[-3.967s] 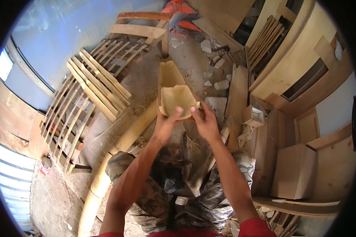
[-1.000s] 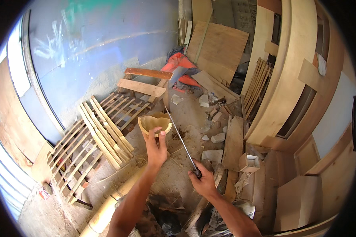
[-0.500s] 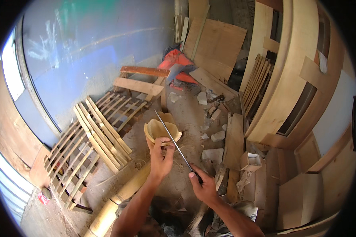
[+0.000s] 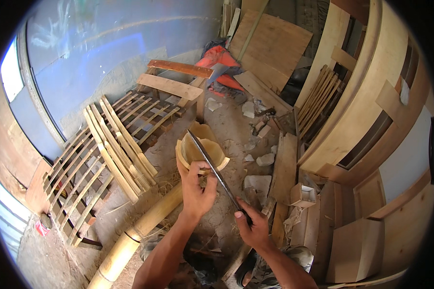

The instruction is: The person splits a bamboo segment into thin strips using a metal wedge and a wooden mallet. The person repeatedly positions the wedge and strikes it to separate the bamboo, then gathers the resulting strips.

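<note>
My left hand [image 4: 197,192] grips a pale, cup-shaped piece of bamboo [image 4: 218,153] with a jagged, scalloped rim, its thumb and fingers closed at the near edge. In my right hand [image 4: 253,226] is the dark handle of a long, narrow knife [image 4: 208,161]. The blade slants up and left across the bamboo piece's near rim and over its hollow. Whether the edge is cutting into the rim, I cannot tell. Below my left forearm a thick bamboo pole [image 4: 152,219] lies slanting along the ground.
On the left, curved bamboo strips [image 4: 118,149] rest on a slatted wooden rack [image 4: 87,180]. A small wooden bench [image 4: 171,86] stands beyond. Rubble [image 4: 265,160] and a plank [image 4: 284,164] lie to the right, beside wooden panels [image 4: 352,115]. Orange cloth [image 4: 217,58] lies at the back.
The knife has turned slightly, showing more of its flat side, and its tip lies further over the bamboo's hollow. Both hands keep their grips. The whole view has shifted a little.
</note>
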A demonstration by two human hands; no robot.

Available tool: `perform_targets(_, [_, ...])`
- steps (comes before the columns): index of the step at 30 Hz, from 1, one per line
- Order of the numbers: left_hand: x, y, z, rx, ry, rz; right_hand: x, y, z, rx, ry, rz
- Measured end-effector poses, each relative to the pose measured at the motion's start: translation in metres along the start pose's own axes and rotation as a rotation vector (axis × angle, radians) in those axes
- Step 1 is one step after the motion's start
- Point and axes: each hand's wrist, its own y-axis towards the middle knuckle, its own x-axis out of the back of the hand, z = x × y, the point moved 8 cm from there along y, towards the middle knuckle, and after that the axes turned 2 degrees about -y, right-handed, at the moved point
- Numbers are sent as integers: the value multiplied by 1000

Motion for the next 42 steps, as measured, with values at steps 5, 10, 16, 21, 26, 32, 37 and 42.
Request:
perform_targets(5, [3,-1,3,-27,11,-15,0,2,7,23,-47,3])
perform_targets(10, [4,-3,9,14,-27,11,1,4,7,88,-94,4])
perform_targets(16, [1,-1,4,-29,13,32,-2,2,5,91,-39,-11])
perform_targets(21, [-6,0,8,131,-134,78,-3,0,0,38,-12,4])
perform_targets(26, [-13,-1,15,143,-109,65,-1,0,-8,-42,-41,6])
perform_targets(32, [-16,5,5,83,-102,32,4,3,-2,84,-38,-86])
perform_targets(37, [-16,6,2,61,-91,26,3,6,-1,90,-61,-77])
perform_targets(42, [-13,6,-7,-1,-106,-20,2,7,1,113,-106,-85])
